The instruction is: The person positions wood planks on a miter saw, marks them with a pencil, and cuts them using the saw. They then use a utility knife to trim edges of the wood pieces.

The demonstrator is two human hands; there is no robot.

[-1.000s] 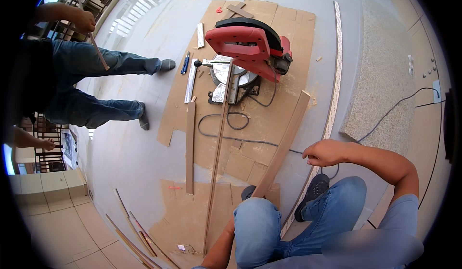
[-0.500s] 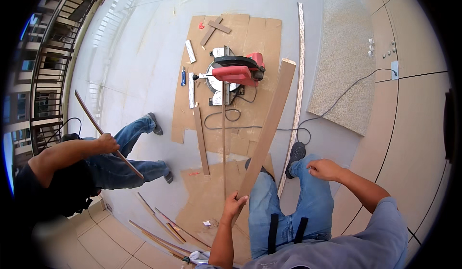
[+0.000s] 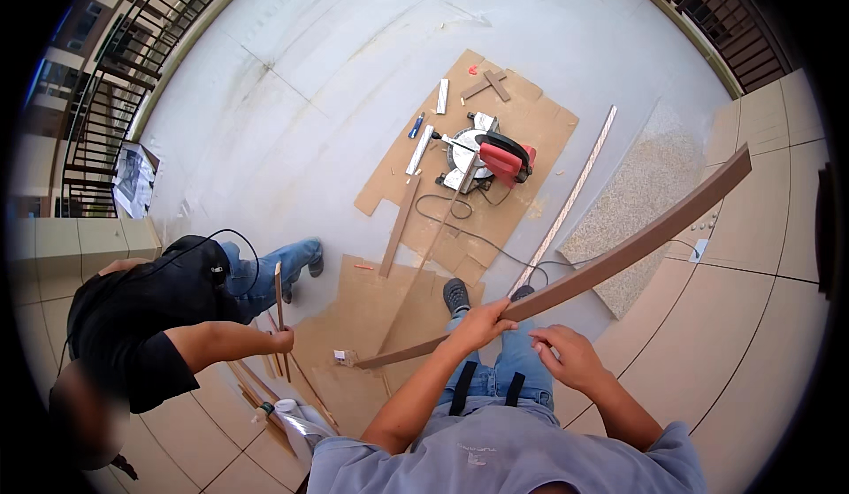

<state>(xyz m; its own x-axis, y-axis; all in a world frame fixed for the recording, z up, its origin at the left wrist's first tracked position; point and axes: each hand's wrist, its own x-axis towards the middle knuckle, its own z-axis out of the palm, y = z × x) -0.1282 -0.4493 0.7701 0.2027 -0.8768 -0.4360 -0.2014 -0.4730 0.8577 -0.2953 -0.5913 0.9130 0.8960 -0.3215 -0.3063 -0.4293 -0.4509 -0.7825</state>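
Note:
My left hand is closed around a long brown board, which slants from the lower cardboard up to the right in front of my legs. Close beside it, below the board, my right hand has its fingers bent in a loose pinch; anything between them is too small to make out. Farther off, a red miter saw stands on cardboard. A thin brown strip runs from the saw toward me.
At the left a co-worker in black bends over, one hand holding a thin strip. More strips lie near them. A power cord crosses the floor. A white-patterned strip and speckled slab lie at the right.
The board has swung from nearly upright in view to a slant across to the right, still in my left hand. My right hand is off my knee. The co-worker has bent down; the view has turned.

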